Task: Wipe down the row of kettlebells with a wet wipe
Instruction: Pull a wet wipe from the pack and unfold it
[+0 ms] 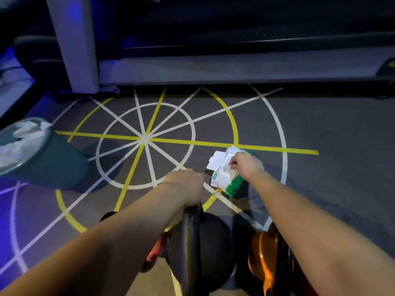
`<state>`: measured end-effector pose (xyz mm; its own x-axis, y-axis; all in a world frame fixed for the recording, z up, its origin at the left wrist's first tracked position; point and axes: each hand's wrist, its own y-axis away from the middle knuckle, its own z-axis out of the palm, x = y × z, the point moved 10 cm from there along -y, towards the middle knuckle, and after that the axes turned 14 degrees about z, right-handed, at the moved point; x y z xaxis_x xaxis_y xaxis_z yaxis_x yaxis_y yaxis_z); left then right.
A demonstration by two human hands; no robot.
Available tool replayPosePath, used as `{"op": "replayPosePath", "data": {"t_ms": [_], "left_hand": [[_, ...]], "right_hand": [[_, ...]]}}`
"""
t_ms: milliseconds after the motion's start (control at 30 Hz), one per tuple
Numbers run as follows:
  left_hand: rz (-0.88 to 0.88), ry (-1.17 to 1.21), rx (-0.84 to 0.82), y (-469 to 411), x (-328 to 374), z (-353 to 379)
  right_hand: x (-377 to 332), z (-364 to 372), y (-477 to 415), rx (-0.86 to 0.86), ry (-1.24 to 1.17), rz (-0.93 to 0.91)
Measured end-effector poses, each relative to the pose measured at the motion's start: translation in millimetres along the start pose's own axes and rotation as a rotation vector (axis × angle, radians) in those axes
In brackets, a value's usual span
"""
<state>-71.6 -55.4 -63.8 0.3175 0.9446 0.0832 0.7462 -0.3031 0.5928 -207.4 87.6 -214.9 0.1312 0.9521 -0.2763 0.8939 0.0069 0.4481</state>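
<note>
1. Left hand (184, 184) is reaching over the black kettlebell (205, 242); its fingers are curling out of sight, so I cannot tell their grip;
2. Wipe pack (224, 174) is lying on the floor (320, 124) just beyond, long axis running near-to-far, lid open leftward;
3. Right hand (245, 165), directly over it, is pinching at the opening; any wipe is hidden; the orange kettlebell (263, 253) is being cut off at the near edge.

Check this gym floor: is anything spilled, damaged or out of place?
Nothing stands out. The right hand pinches at the open wipes pack, and the bin holds its crumpled wipes; its lean may be the wide lens.
</note>
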Motion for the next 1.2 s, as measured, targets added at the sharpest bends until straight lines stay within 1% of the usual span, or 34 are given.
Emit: {"op": "replayPosePath", "data": {"t_ms": [33,100,200,267,367,467,500,567,633,767,867,933,1100,1200], "left_hand": [[-0.001,-0.008,0.002,0.3,-0.4,-2.0],[-0.001,-0.018,0.012,0.5,-0.2,-6.5],[0.004,-0.026,0.014,0.9,3.9,-13.9],[0.012,-0.025,0.019,0.6,9.2,-20.6],[0.029,-0.020,0.029,1.5,22.1,-27.0],[0.041,-0.050,0.029,3.3,33.6,-23.8],[0.046,-0.059,0.025,4.0,35.4,-20.9],[0.050,-0.070,0.013,7.5,36.0,-15.8],[0.038,-0.073,-0.018,13.6,32.5,-11.5],[-0.005,-0.049,-0.076,24.6,22.1,-6.3],[-0.013,-0.038,-0.082,26.9,20.7,-8.0],[-0.010,-0.047,-0.069,26.5,23.5,-10.3],[0.024,-0.075,-0.087,22.2,33.4,-1.6],[0.036,-0.088,-0.094,23.3,35.4,-0.3]], "right_hand": [[-2.0,-3.2,2.9,0.035,0.047,-0.011],[-4.2,-9.9,9.5,0.098,0.067,-0.029],[-1.4,-13.9,14.1,0.117,0.064,-0.031],[7.2,-10.7,15.3,0.062,0.040,0.028],[19.9,5.1,21.2,-0.082,-0.014,0.087],[29.4,2.8,23.4,-0.072,-0.138,0.128],[30.7,4.1,23.7,-0.079,-0.128,0.127],[27.4,14.6,27.2,-0.140,-0.020,0.089],[25.4,22.0,32.0,-0.156,0.058,0.070],[20.1,18.8,38.5,-0.017,0.100,0.043],[8.2,18.2,45.9,0.092,0.141,-0.019],[5.3,13.2,50.6,0.134,0.147,-0.035],[0.9,9.4,52.4,0.146,0.161,-0.067],[-12.9,16.6,53.0,0.129,0.274,-0.110]]}}
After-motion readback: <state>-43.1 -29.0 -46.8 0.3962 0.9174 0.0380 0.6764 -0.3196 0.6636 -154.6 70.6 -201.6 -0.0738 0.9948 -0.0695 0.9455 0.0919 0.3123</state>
